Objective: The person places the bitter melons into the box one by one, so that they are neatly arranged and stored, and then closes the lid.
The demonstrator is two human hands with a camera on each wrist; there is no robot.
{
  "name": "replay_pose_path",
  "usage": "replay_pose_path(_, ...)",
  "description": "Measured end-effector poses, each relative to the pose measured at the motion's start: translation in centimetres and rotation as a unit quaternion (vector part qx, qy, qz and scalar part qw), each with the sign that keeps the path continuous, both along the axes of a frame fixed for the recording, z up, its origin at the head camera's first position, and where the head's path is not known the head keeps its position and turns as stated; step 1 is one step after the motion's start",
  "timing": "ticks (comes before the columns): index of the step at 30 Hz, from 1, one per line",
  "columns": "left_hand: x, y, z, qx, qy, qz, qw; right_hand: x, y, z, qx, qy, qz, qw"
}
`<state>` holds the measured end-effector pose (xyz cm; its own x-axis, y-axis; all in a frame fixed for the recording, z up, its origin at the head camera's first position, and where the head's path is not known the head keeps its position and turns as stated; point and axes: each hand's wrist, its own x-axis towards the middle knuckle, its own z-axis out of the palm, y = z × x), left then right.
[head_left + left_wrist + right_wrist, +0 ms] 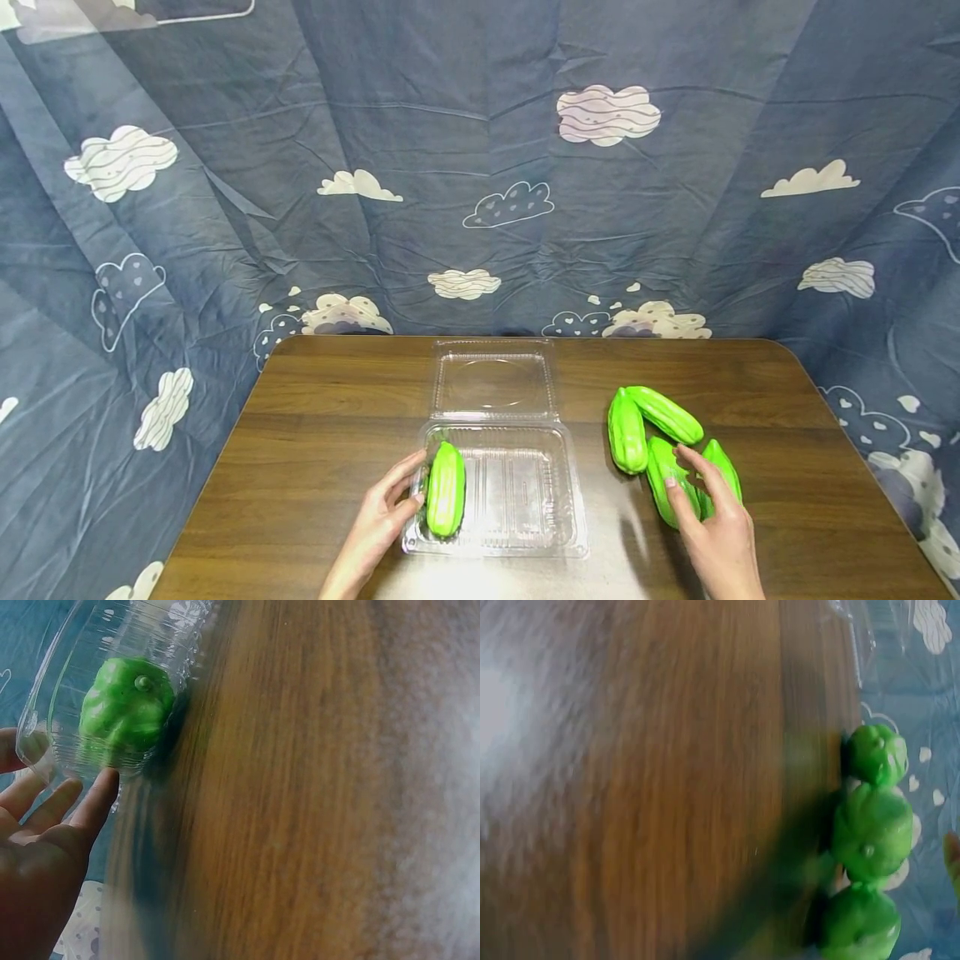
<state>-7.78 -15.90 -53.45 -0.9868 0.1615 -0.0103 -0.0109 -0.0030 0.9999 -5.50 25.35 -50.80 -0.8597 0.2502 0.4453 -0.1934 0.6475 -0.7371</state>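
Head cam: right hand spread over green veggies; left hand spread, touching clear container; right wrist catches three

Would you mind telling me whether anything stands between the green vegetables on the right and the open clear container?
Nothing visible does: only bare tabletop separates the green vegetables from the clear container, whose lid is open. The left hand is at the container's left side.

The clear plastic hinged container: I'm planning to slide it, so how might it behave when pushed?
The container would probably flex, given its thin-looking ribbed walls. It seems unlikely to tip, being broad and low. It may pivot unevenly, since the green ridged elongated vegetable lies along its left side.
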Motion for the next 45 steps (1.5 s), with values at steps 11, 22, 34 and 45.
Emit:
replay_pose_path(11,0.0,-0.1,0.0,-0.003,0.007,-0.003,1.0,0.9,2.7,-0.4,0.007,-0.018,-0.093,0.9955)
replay_pose_path(22,0.2,-0.1,-0.1,-0.004,0.005,0.004,1.0,1.5,5.3,-1.7,0.038,-0.127,-0.1,0.9861)
replay_pose_path(34,0.0,-0.1,-0.3,-0.003,0.009,0.0,1.0,0.4,6.7,-2.7,0.04,-0.286,-0.101,0.9521)
replay_pose_path(45,0.0,0.0,-0.2,-0.005,0.01,0.0,0.9999,-0.4,7.0,-2.4,0.049,-0.357,-0.088,0.9286)
